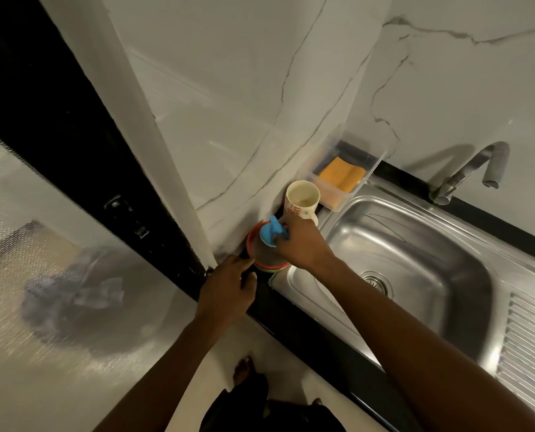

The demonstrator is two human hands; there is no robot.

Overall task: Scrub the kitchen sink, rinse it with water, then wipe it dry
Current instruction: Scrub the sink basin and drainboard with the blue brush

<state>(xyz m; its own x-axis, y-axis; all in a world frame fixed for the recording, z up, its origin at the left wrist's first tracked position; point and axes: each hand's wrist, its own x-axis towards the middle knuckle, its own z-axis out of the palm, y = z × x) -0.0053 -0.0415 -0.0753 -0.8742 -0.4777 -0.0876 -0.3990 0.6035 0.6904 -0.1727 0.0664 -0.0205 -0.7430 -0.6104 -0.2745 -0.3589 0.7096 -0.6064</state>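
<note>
- R hand (303, 241) is over the counter's left corner, fingers curled tight round a blue scrubber (271, 233). Looks like it's being picked up from, or dipped into, the bowl (250, 244) under it; can't tell which.
- L hand (228, 288) sits just beside that bowl, forefinger stretched out and touching its side, nothing held. Prob steadying it so it won't slide on the black counter (306, 325).
- Bowl is red-rimmed and seems to sit on a stack w/ a green edge. Contents too murky to read.
- Mug (302, 194) stands upright right behind the bowl, against the wall, out of the basin, which makes sense before scrubbing.
- Orange sponge (341, 176) lies in a clear tray (375, 160) at the sink's back-left corner, untouched.
- Sink (416, 260) is to the right of both hands, neither touching it. Steel and shiny w/ faint streaks on the back wall, drain (375, 282) at the near-left of the floor, ribbed drainer (528, 353) on the right.
- Tap (478, 166) points over the basin, no water visible. My read: scrub not yet begun.
</note>
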